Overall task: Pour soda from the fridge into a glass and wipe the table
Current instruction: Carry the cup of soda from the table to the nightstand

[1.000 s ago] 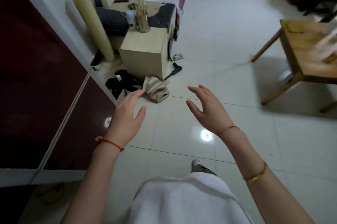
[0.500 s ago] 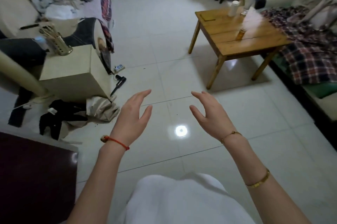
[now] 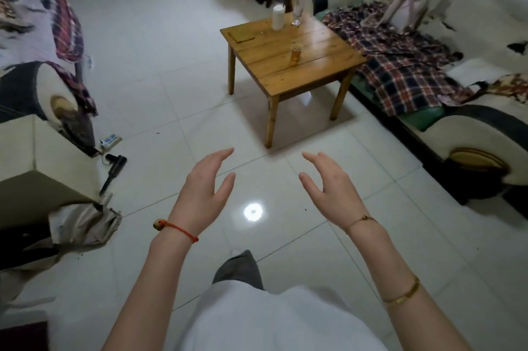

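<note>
1. Hands first: the left hand was held out over the white tiled floor, fingers loosely spread and slightly bent, gripping nothing, a red string bracelet at its wrist.
2. Opposite it, the right hand mirrored that pose, palm turned inward, fingers relaxed and empty, with a thin gold chain at the wrist and a gold bangle further up the forearm.
3. Neither hand touched anything; both hung in the air well apart from the furniture.
4. Ahead stood the small wooden table, set just beside the sofa on the right.
5. On that table a small glass of amber liquid stood upright near the middle of the planks.
6. At the far edge stood a white cylindrical container, and close beside it a clear stemmed glass; whether that one held anything I couldn't tell.
7. A flat brown rectangle, thin as a mat, lay at the table's far left corner.
8. A plaid cloth was draped across the sofa seat, with a pale bag propped against the backrest.
9. Off to the left, a black hair dryer lay on the tiles near a white power strip, beside a cream cabinet.
10. A crumpled beige garment sat on the floor at the cabinet's foot.
</note>
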The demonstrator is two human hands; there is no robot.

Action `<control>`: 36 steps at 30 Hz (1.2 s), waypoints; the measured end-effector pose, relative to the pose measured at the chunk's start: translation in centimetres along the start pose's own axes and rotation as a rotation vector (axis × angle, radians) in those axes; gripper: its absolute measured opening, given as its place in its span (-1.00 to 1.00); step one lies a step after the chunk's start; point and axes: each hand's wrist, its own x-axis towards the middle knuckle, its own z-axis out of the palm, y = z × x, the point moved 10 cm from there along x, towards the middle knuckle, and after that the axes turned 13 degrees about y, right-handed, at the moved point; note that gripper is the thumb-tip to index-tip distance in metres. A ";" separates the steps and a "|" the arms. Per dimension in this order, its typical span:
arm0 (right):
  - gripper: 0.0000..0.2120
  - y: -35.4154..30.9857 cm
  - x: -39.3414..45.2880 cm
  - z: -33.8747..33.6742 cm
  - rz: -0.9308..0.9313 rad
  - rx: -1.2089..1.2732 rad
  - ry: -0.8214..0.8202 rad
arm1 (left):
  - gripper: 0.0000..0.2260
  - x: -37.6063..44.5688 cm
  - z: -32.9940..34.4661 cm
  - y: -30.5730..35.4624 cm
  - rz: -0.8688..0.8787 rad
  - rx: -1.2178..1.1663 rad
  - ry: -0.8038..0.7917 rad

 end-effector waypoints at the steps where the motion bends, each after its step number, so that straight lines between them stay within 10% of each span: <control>1: -0.54 1.0 0.7 -0.2 0.019 0.004 0.005 | -0.59 1.1 0.9 0.3 0.012 0.005 -0.014; 36: -0.56 23.7 50.8 -4.7 0.192 0.085 0.018 | -0.60 49.9 28.7 5.0 0.025 0.055 -0.126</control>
